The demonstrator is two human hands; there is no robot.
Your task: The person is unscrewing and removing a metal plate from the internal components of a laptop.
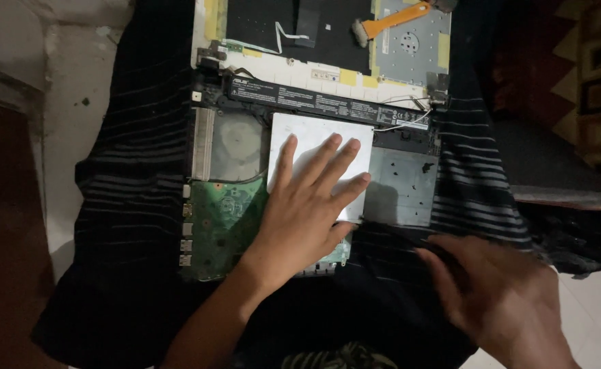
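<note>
Nearest, bottom right: right hand (502,294), motion-blurred, fingers curled toward a dark strip or cloth edge at the laptop's near right corner. Whether they pinch it cannot be told; the blur and low light hide the fingertips. Wrist cut off by the lower frame edge.

Left forearm rises from the bottom centre. Left hand (307,208) lies flat, palm down, fingers spread wide and holding nothing, pressed on a silver rectangular plate (293,133). The plate sits in the middle of the opened laptop base (403,181); the palm covers the plate's lower half, so its near edge is hidden.

Left of the hand: green circuit board (222,219), partly under the wrist, ports along its left edge. Above it a round fan housing (235,143), dim. Right of the plate, a grey metal panel, bare.

All rests on a black striped cloth (129,191), with free cloth to the left of the base and a narrower margin to the right.

Farther: a long black battery bar (314,101) runs across the hinge line, white wires at its right end. Beyond, the lid panel (416,48) lies open, cut off by the top edge, with an orange-handled brush (389,24) resting on it.

Far right: a patterned rug (594,61), dark. Left: pale floor and a dark wooden edge, hard to make out.
</note>
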